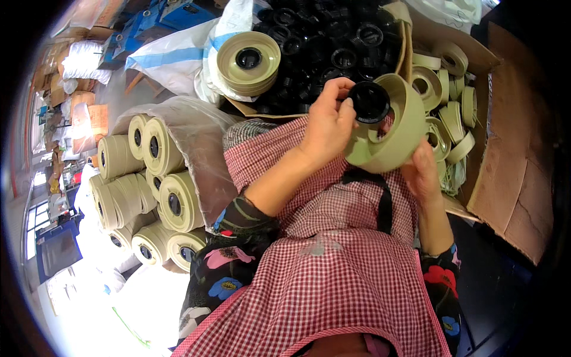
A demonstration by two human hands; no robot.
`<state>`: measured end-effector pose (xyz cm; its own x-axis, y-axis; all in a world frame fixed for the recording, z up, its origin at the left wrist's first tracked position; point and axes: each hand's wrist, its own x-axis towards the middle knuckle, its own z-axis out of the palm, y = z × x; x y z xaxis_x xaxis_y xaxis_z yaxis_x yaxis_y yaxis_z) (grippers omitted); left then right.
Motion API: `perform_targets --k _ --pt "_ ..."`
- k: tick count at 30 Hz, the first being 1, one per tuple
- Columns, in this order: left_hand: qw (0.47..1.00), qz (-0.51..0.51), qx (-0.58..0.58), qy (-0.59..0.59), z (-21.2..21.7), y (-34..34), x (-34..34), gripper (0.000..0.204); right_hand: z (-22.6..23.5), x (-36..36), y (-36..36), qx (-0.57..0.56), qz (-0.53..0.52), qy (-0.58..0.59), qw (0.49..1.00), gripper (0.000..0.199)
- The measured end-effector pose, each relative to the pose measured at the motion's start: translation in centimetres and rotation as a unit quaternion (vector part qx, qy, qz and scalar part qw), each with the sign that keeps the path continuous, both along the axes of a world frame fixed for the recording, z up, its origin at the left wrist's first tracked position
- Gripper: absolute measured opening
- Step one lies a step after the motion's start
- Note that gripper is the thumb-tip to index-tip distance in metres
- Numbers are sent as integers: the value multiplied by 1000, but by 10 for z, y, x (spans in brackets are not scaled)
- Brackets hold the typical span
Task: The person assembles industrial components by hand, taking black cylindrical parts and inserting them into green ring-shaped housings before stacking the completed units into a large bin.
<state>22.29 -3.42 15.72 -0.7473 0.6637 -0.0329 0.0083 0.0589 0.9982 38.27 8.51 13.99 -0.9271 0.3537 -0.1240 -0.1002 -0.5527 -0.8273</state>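
My left hand (328, 124) pinches a round black plastic cap (369, 102) by its edge, fingers curled at its left side. The cap is at the mouth of a pale green, round plastic part (403, 134); whether the two touch I cannot tell. From below and the right, my right hand (423, 169) grips this tilted green part, and its fingers are partly hidden behind the wall. Just beyond my left hand lies a heap of black caps (333, 44) in a box. A stack of green parts (248, 62), the top one with a black centre, rests at the heap's left edge.
At right, an open cardboard box (514, 154) holds loose green parts (455, 116). On the left, several green parts with black centres (156, 146) lie on their sides in a clear plastic bag (205, 146). Blue bins (172, 15) stand at the far left.
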Motion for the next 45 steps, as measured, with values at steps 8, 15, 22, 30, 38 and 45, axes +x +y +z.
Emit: perform_targets --k 8,15,22,30,38,45 --pt "997 -79 -1 24 -13 -13 19 30 -7 8 -9 -39 20 -13 999 75" --pt "958 -212 -101 163 12 -25 8 69 -9 20 -13 -1 1 -24 1000 81" --pt "961 -260 -11 -92 22 -28 5 66 15 16 -12 313 25 54 948 72" --pt "934 -241 6 -263 22 -34 14 49 32 13 0 489 77 101 863 91" --pt "930 -330 -53 -151 4 -34 -3 49 8 8 12 -120 145 -128 974 58" --pt "939 -286 -91 -168 9 -36 17 51 38 -11 -6 56 156 -229 959 50"
